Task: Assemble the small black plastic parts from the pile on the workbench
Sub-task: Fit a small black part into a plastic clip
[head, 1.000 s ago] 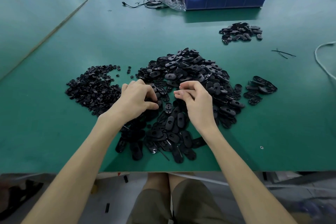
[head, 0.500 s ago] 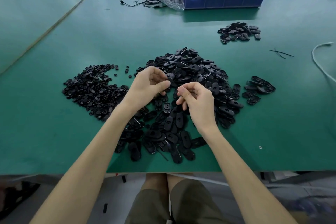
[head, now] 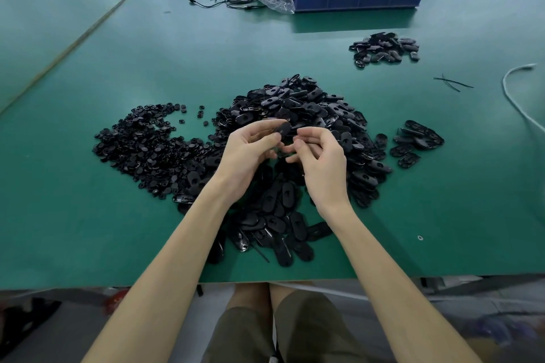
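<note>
Black plastic oval shell (head: pixel 285 129) is up off the green workbench (head: pixel 88 215), just above the main pile (head: pixel 309 109) of similar shells, pinched between the thumb and fingers of the left hand (head: pixel 247 153). The right hand (head: pixel 323 165) is curled, fingertips at the shell's right end. Whether it pinches the shell or a small piece against it is too small to tell. Step in hand looks like mating a small insert into the shell; the inserts likely come from the heap of little round pieces (head: pixel 147 144) at left. To do it well: keep the left pinch on the shell's edges so the slot stays uncovered, line the small piece up square before pressing, and press with the thumb pad, not the nail, until it seats flush. Work over the pile so a dropped piece isn't lost off the near edge. The finished one probably goes to the small cluster (head: pixel 415 141) at right, kept well apart from the loose stock to avoid mixing.
</note>
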`<state>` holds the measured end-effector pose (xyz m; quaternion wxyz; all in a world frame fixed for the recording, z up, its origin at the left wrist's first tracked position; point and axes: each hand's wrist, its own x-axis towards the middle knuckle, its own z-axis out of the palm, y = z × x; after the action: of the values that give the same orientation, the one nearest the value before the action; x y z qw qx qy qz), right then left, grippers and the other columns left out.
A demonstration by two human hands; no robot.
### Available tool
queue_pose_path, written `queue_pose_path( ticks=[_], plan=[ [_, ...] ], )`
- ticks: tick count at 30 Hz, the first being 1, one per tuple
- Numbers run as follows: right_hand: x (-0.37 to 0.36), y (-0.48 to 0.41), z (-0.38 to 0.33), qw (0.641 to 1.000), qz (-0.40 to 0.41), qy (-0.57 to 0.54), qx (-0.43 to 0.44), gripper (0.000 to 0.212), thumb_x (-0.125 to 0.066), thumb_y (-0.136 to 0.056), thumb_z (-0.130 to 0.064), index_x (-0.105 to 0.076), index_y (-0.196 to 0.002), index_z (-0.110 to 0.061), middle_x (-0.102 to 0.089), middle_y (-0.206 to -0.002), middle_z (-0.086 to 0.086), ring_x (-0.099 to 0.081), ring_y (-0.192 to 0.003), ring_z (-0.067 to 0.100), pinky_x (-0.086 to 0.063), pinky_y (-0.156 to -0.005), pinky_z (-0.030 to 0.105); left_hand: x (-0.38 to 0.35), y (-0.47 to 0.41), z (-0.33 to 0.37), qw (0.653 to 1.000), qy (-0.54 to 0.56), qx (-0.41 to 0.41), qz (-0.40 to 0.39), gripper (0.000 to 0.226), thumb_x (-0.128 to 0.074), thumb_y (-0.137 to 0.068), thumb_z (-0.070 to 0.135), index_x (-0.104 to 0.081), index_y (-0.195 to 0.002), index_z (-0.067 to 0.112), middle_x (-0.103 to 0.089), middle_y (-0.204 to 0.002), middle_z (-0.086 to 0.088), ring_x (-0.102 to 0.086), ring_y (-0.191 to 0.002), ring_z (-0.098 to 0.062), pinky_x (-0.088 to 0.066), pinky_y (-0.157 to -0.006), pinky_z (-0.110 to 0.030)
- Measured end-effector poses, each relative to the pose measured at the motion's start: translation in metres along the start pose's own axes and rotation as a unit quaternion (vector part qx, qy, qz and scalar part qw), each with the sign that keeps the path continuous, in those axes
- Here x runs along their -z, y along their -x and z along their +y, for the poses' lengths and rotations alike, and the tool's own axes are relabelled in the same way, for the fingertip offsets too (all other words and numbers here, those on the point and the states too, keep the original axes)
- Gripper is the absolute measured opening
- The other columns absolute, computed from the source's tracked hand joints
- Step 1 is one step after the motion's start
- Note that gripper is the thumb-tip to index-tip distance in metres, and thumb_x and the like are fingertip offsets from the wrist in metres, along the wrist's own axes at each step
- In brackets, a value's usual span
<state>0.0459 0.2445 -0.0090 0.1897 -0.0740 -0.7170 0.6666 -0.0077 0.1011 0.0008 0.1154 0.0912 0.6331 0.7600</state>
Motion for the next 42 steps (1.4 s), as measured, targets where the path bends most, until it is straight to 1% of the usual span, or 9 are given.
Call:
queue_pose_path(
  ticks=[3,6,8,15,21,29,34,37,42],
  plan=[
    [0.0005,0.0001,-0.001,1.0,0.0,-0.024,0.001,0.008,-0.061,-0.104,-0.002,-0.064,-0.112,-0.003,-0.074,-0.095,0.01,-0.077,-0.082,0.018,-0.062,-0.074,0.029,-0.0002,0.0008,-0.0027,1.0,-0.01,-0.013,-0.007,0.024,-0.066,-0.097,0.001,-0.077,-0.114,0.015,-0.077,-0.102,-0.006,-0.069,-0.088,-0.017,-0.056,-0.077,-0.025],
    [0.0,0.0009,-0.0025,0.999,-0.003,-0.052,-0.003,0.007,-0.06,-0.104,-0.002,-0.063,-0.111,-0.001,-0.074,-0.093,0.015,-0.078,-0.078,0.023,-0.062,-0.069,0.029,0.0016,0.0006,-0.0049,0.999,-0.028,-0.024,-0.015,0.025,-0.066,-0.098,0.003,-0.074,-0.121,0.009,-0.076,-0.111,-0.014,-0.071,-0.096,-0.024,-0.058,-0.087,-0.033],
    [0.0001,0.0014,-0.0033,0.998,-0.003,-0.065,-0.008,0.008,-0.06,-0.104,-0.003,-0.062,-0.112,-0.001,-0.074,-0.09,0.017,-0.077,-0.074,0.025,-0.061,-0.066,0.029,0.0024,0.0002,-0.0057,0.999,-0.025,-0.025,-0.015,0.026,-0.065,-0.098,0.002,-0.073,-0.122,0.007,-0.077,-0.111,-0.014,-0.072,-0.097,-0.023,-0.058,-0.087,-0.032],
    [0.0012,0.0015,-0.0025,0.997,0.001,-0.071,-0.026,0.008,-0.063,-0.104,-0.007,-0.068,-0.108,-0.003,-0.076,-0.083,0.01,-0.075,-0.068,0.025,-0.058,-0.059,0.029,0.0039,-0.0008,-0.0085,0.999,-0.031,-0.024,-0.015,0.027,-0.064,-0.099,0.002,-0.073,-0.123,0.008,-0.076,-0.113,-0.015,-0.07,-0.098,-0.023,-0.056,-0.091,-0.038],
    [0.0015,0.0,0.0002,0.997,0.002,-0.073,-0.023,0.014,-0.059,-0.104,-0.002,-0.071,-0.111,-0.005,-0.078,-0.09,0.008,-0.076,-0.075,0.021,-0.057,-0.06,0.028,0.003,-0.0016,-0.0083,0.999,-0.035,-0.025,-0.005,0.026,-0.064,-0.099,0.002,-0.074,-0.122,0.009,-0.076,-0.113,-0.017,-0.069,-0.096,-0.023,-0.056,-0.087,-0.035],
    [0.0012,-0.0019,0.0027,0.997,0.001,-0.077,-0.023,0.018,-0.061,-0.103,0.001,-0.073,-0.113,-0.008,-0.079,-0.094,0.006,-0.075,-0.075,0.017,-0.055,-0.058,0.026,0.0006,-0.0007,-0.0075,0.999,-0.042,-0.031,-0.003,0.025,-0.063,-0.099,0.001,-0.075,-0.117,0.013,-0.077,-0.107,-0.014,-0.071,-0.092,-0.02,-0.056,-0.078,-0.026],
    [0.0018,-0.0001,0.0036,0.997,0.01,-0.073,-0.018,0.013,-0.06,-0.105,-0.006,-0.073,-0.109,-0.006,-0.079,-0.09,0.007,-0.074,-0.071,0.018,-0.054,-0.057,0.025,0.0013,-0.0001,-0.007,0.998,-0.051,-0.035,0.0,0.025,-0.062,-0.099,0.001,-0.074,-0.119,0.011,-0.078,-0.108,-0.013,-0.072,-0.093,-0.021,-0.056,-0.077,-0.025],
    [0.002,0.0001,0.0032,0.998,0.018,-0.061,-0.016,0.01,-0.062,-0.105,-0.012,-0.072,-0.104,-0.011,-0.077,-0.085,0.002,-0.072,-0.069,0.016,-0.054,-0.057,0.025,0.0009,0.0004,-0.0077,0.998,-0.049,-0.036,0.003,0.024,-0.063,-0.099,0.001,-0.074,-0.119,0.01,-0.077,-0.107,-0.014,-0.071,-0.092,-0.019,-0.056,-0.076,-0.024],
    [0.0021,0.0001,0.0036,0.998,0.023,-0.055,-0.016,0.01,-0.063,-0.104,-0.012,-0.073,-0.104,-0.012,-0.077,-0.085,0.001,-0.071,-0.068,0.016,-0.053,-0.057,0.025,0.0007,0.0008,-0.0094,0.997,-0.067,-0.041,-0.007,0.023,-0.065,-0.099,0.003,-0.075,-0.118,0.01,-0.078,-0.105,-0.009,-0.073,-0.091,-0.018,-0.056,-0.077,-0.022]
  ],
)
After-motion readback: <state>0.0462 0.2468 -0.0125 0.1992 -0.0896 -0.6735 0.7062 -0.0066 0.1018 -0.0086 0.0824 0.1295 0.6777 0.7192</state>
